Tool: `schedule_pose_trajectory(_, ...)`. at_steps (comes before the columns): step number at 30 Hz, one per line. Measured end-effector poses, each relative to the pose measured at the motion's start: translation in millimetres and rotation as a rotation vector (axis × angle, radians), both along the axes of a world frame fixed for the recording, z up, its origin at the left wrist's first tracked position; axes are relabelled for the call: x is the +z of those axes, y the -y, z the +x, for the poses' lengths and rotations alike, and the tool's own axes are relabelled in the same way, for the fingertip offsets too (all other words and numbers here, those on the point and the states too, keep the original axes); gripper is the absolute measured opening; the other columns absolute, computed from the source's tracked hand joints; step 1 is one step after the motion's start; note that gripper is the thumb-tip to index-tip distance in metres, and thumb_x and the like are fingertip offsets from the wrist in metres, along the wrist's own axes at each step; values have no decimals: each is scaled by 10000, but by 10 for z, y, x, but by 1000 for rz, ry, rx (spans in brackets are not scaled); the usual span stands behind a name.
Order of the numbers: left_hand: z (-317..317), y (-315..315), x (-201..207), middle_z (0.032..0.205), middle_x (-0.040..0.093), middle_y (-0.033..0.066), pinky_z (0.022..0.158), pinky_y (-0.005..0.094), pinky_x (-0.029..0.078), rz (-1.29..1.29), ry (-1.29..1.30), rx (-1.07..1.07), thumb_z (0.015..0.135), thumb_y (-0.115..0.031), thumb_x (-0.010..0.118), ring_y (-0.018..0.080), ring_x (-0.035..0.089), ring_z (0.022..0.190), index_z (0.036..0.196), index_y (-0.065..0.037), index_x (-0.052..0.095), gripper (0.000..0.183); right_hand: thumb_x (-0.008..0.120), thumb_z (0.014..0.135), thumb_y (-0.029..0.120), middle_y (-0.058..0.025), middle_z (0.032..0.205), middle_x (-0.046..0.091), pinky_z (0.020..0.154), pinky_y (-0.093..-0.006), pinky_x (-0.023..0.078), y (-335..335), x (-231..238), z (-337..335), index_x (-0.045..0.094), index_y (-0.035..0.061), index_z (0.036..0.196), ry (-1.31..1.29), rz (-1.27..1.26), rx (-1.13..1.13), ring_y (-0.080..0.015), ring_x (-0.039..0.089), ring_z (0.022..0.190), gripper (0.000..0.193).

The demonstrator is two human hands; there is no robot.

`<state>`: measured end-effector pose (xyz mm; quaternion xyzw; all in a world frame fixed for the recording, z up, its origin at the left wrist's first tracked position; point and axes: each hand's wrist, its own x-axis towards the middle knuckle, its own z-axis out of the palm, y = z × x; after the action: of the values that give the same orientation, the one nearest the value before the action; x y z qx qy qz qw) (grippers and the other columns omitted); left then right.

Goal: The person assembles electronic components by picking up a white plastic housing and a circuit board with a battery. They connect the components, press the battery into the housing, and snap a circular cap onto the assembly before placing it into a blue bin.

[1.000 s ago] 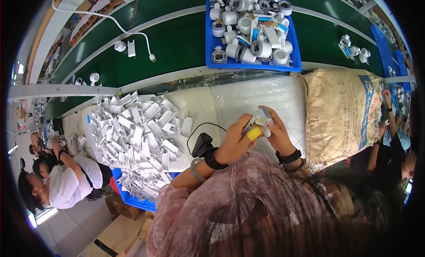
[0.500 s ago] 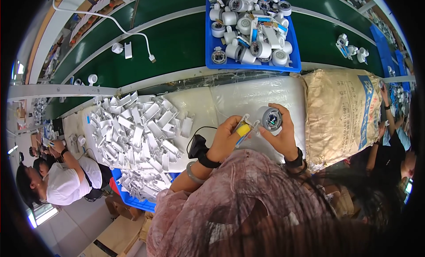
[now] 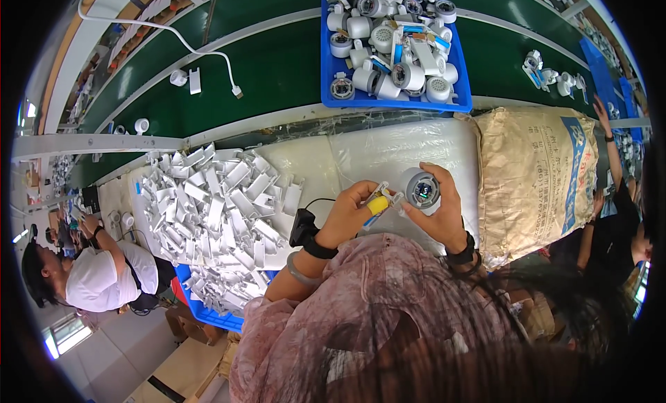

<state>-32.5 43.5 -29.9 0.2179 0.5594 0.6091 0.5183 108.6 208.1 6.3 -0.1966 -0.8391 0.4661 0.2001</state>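
My right hand (image 3: 447, 214) is closed around a round white housing (image 3: 420, 190), with a dark circuit board showing in its open face. Close beside it, my left hand (image 3: 345, 215) pinches a small white bracket-like part with a yellow piece (image 3: 377, 206) on it and a blue strip (image 3: 370, 221) below. The bracket's end meets the housing near my right thumb; whether they are joined I cannot tell. Left of my left hand lies a big heap of white plastic shells (image 3: 208, 208). A black device with a cable (image 3: 304, 229) stands by my left wrist.
Ahead, a blue tray (image 3: 395, 105) full of round white units rests on the green conveyor (image 3: 270, 66). A brown paper sack (image 3: 524, 188) lies at the right. Beneath the heap is a blue bin (image 3: 215, 318). Co-workers (image 3: 104, 278) sit at both sides. A white cable (image 3: 194, 50) hangs ahead left.
The bracket with the yellow piece has turned a little and shifted slightly left. Loose pieces on the conveyor have moved a little left. At the far right, a co-worker's arm has reached up.
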Motion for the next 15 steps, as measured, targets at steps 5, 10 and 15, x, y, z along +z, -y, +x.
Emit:
schedule_pose_trajectory(5,-15,14,-3,978,658,16,743,203,472,-56,-1,17,922,-79,617,61,600,865,1106,3,599,202,797,689,76,-179,1218,531,935,-355,452,-4,-7,-6,453,-10,1288,17,-3,8,-282,556,1106,696)
schedule_pose_trajectory(10,-27,33,-32,968,661,16,740,204,473,-50,78,17,926,-91,618,60,601,857,1121,1,601,217,801,688,79,-178,1218,531,934,-355,452,-7,-19,-22,454,-10,1290,22,-13,4,-282,556,1106,701)
schedule_pose_trajectory(15,-43,30,-31,961,656,24,744,208,463,-31,136,37,917,-97,626,65,585,855,1088,5,596,201,798,693,76,-174,1219,529,933,-353,452,-14,-16,-37,451,-8,1298,30,-16,10,-282,556,1104,703)
